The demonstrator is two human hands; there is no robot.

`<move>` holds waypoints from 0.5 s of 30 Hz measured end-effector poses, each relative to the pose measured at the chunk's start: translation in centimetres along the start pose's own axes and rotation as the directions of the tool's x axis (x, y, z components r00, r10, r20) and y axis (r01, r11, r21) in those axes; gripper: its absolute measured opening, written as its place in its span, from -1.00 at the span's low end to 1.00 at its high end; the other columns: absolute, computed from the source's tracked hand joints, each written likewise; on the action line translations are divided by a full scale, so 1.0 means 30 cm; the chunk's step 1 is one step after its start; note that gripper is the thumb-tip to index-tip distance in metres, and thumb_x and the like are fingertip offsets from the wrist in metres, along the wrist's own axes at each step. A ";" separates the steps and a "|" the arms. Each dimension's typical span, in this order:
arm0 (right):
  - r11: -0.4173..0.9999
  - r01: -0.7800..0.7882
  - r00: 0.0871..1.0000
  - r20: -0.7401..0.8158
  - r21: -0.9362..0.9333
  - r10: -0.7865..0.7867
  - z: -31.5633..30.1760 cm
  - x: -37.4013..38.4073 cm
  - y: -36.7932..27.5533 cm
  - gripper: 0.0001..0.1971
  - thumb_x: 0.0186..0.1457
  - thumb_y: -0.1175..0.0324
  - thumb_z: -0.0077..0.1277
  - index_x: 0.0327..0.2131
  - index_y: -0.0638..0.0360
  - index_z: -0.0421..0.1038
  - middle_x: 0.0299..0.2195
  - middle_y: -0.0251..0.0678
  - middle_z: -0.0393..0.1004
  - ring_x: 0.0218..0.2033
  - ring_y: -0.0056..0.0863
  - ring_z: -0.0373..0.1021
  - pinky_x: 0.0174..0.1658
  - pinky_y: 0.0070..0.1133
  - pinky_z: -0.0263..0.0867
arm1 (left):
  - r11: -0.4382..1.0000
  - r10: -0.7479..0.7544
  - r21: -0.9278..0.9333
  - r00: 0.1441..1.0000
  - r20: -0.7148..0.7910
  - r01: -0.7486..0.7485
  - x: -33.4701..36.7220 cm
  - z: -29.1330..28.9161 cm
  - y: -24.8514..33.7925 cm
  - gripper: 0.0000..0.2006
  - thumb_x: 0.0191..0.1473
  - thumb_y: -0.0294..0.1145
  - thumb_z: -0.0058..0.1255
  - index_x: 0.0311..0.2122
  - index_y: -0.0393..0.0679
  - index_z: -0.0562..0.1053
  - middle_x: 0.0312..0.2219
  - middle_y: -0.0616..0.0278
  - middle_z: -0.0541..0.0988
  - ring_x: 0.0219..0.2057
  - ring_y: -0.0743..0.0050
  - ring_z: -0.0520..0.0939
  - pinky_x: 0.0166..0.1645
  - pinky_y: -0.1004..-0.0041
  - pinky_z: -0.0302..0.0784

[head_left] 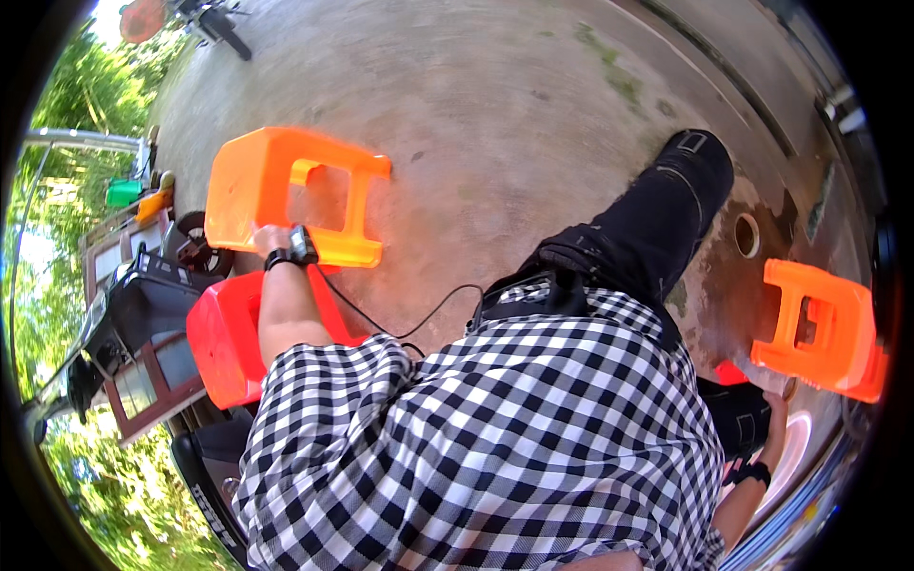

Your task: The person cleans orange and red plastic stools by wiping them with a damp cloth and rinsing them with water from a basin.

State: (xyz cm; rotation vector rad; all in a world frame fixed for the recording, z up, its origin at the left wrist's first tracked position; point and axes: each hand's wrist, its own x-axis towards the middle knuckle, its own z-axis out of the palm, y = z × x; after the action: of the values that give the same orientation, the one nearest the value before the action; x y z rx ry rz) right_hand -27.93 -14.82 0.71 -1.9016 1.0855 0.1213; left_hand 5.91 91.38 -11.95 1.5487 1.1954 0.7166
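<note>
My left hand (271,238) is closed on the edge of an orange plastic stool (233,186). The stool lies tipped over, its legs pointing right. A red plastic stool (224,333) is just below it, partly hidden by my forearm. My left wrist wears a dark strap with a small boxy device (303,245); a black cable (440,317) runs from there toward my waist. Low on the right, my right hand (778,419) is beside my dark trouser leg, its fingers curled around something greyish and blurred. Just above that hand is a second orange stool (833,333).
A dark scooter (143,295) stands at the left near a wood-framed panel (138,390). Part of a pink-rimmed basin (795,447) shows beside my right forearm. A pale ring (747,235) is on the wet concrete to the right. A motorbike wheel (227,33) is at the far left.
</note>
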 end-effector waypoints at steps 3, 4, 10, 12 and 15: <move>0.980 0.199 0.980 -0.007 -0.027 -0.200 -0.028 0.030 0.185 -0.78 0.07 0.33 0.05 -0.25 0.26 0.48 -0.23 -0.35 0.48 -0.07 -0.53 0.34 0.08 -0.58 0.20 | 0.955 0.270 0.072 0.942 0.200 -0.289 0.176 -0.023 0.040 -0.70 0.15 -0.05 -0.13 -0.48 -0.03 0.35 -0.74 0.24 0.31 -0.74 0.21 0.37 -0.58 0.19 0.40; 0.977 0.200 0.979 -0.033 -0.074 -0.203 -0.053 0.006 0.182 -0.78 0.07 0.33 0.05 -0.25 0.26 0.49 -0.23 -0.34 0.48 -0.07 -0.53 0.35 0.08 -0.59 0.20 | 0.972 0.217 0.046 0.959 0.181 -0.229 0.114 0.003 -0.009 -0.72 0.15 -0.07 -0.12 -0.44 -0.04 0.35 -0.71 0.22 0.33 -0.71 0.20 0.39 -0.56 0.18 0.41; 0.971 0.127 0.987 -0.070 -0.200 -0.144 -0.096 0.037 0.205 -0.75 0.05 0.31 0.05 -0.27 0.28 0.56 -0.26 -0.26 0.55 -0.12 -0.51 0.41 0.04 -0.58 0.23 | 0.969 0.146 0.135 0.923 0.355 -0.205 -0.135 0.161 -0.024 -0.73 0.12 -0.17 -0.05 -0.18 -0.12 0.33 -0.49 0.11 0.46 -0.52 0.11 0.52 -0.43 0.13 0.51; 0.984 -0.004 0.999 -0.046 -0.180 -0.004 -0.076 0.056 0.202 -0.74 0.03 0.29 0.06 -0.31 0.31 0.57 -0.32 -0.25 0.58 -0.18 -0.46 0.45 0.00 -0.56 0.27 | 0.976 0.049 0.161 0.871 0.489 -0.146 -0.216 0.306 -0.002 -0.68 0.11 -0.21 -0.03 -0.09 -0.15 0.33 -0.42 0.07 0.50 -0.46 0.08 0.57 -0.39 0.11 0.54; 0.990 0.014 0.998 -0.060 -0.138 -0.022 -0.059 0.032 0.225 -0.71 0.01 0.26 0.06 -0.32 0.32 0.57 -0.39 -0.28 0.60 -0.26 -0.44 0.48 -0.03 -0.55 0.29 | 0.868 -0.469 0.113 0.721 0.510 0.484 -0.417 0.645 0.061 -0.53 0.15 -0.21 -0.01 0.11 -0.16 0.23 -0.09 -0.06 0.43 -0.09 -0.19 0.50 -0.07 -0.02 0.54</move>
State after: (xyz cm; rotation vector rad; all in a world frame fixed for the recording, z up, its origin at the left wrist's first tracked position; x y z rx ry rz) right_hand -32.80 -18.07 -3.19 -2.0496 1.1260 0.1309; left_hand 19.41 72.84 -14.81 1.2117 1.0814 -0.0478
